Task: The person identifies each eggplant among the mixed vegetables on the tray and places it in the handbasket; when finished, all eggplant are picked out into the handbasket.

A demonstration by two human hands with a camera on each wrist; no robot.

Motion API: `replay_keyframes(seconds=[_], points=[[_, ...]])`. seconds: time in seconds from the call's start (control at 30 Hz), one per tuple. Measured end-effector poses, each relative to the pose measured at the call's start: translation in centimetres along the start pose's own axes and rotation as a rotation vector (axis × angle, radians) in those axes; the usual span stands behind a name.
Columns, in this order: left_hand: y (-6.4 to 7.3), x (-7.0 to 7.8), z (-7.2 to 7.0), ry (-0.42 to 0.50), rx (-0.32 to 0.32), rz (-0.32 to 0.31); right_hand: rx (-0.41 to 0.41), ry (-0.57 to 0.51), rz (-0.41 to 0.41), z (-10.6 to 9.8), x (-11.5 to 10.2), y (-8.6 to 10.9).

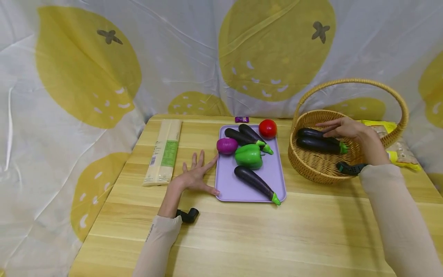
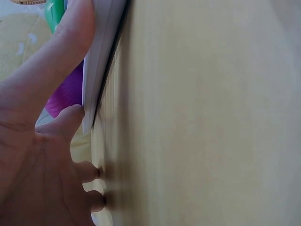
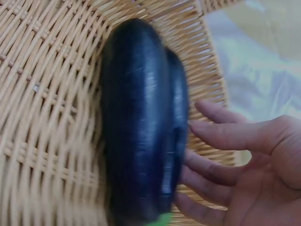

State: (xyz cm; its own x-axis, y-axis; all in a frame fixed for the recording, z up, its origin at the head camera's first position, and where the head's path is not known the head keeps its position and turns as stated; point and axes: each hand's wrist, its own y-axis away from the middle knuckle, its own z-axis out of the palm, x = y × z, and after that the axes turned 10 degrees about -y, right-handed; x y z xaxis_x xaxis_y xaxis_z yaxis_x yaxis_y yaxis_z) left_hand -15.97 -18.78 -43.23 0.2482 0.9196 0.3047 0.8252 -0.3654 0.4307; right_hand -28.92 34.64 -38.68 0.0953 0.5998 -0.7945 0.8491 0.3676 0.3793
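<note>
The table (image 1: 270, 238) has a pale wooden top with yellowish grain running left to right. On its left, towards the far edge, a long pale pack (image 1: 162, 152) with a green panel lies flat, its far end leaning slightly right. Right of it, around the far middle, sits a lilac tray (image 1: 226, 186), a short side facing near. A small purple sweet (image 1: 241, 119) lies just beyond the tray, by the far edge. Farther right stands a wicker basket (image 1: 301, 167), upright, and right of that a yellow-edged bag (image 1: 403, 154), partly hidden behind it
</note>
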Motion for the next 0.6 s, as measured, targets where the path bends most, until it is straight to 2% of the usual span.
replay_keyframes(seconds=[0.1, 0.27, 0.33, 0.43, 0.53, 0.6], points=[[0.1, 0.0, -0.1, -0.006, -0.004, -0.007, 0.023, 0.107, -0.038, 0.3, -1.7, 0.9], [0.2, -0.1, -0.2, -0.01, -0.003, -0.014, 0.026, 0.147, -0.118, 2.2, -5.4, 3.6], [0.2, -0.1, -0.2, -0.008, -0.001, -0.011, 0.053, 0.146, -0.167, 3.6, -6.5, 5.1], [0.1, 0.0, -0.1, -0.013, -0.005, -0.009, 0.112, 0.123, -0.292, 6.5, -7.4, 6.9], [0.0, 0.0, -0.1, -0.014, -0.009, -0.008, 0.133, 0.068, -0.43, 9.7, -7.9, 8.3], [0.0, 0.0, -0.1, -0.015, -0.012, -0.008, 0.13, 0.068, -0.501, 11.7, -8.0, 8.9]])
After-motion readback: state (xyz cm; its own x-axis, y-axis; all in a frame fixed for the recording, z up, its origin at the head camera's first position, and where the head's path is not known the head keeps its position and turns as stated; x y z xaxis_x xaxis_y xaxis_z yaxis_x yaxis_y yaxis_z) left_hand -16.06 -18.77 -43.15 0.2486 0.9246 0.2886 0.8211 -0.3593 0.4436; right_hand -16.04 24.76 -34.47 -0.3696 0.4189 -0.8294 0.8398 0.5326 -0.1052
